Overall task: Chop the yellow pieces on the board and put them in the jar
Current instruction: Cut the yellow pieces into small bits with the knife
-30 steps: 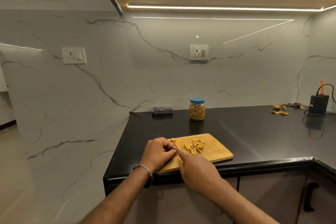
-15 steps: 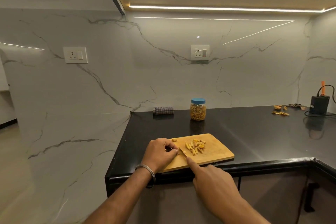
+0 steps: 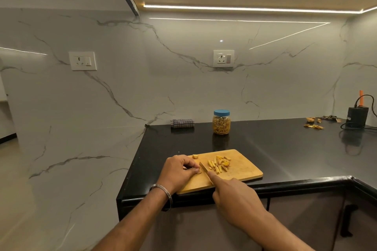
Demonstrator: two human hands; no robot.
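I'm looking at a black worktop (image 3: 285, 149) filling the right-centre of frame, marble wall behind. The wooden board (image 3: 240, 169) sits at its near edge, lower centre, w/ one corner close to the lip.

My left hand (image 3: 178, 171) is curled, fingertips pinning a yellow piece (image 3: 198, 171) on the board's left part. My right hand (image 3: 234, 195) grips the knife (image 3: 204, 167), forefinger laid along the spine, blade just beside the left fingertips. The handle is hidden under the hand.

A pile of cut yellow strips (image 3: 219, 164) lies mid-board; one uncut nub (image 3: 195, 156) sits at the far left corner. The jar (image 3: 221, 122) stands well apart, upper centre, blue lid on and approx full already.

Risks, as I judge them: blade is v. close to the left fingertips, so a slip on the small piece could nick them. The board could shift since it's near the edge. The jar is still lidded, so it needs opening before transfer, and room inside looks tight.

Around: a folded checked cloth (image 3: 182, 123) left of the jar, peel scraps (image 3: 314, 126) and a black box w/ cable (image 3: 357, 117) far right. Nothing lies between board and jar.
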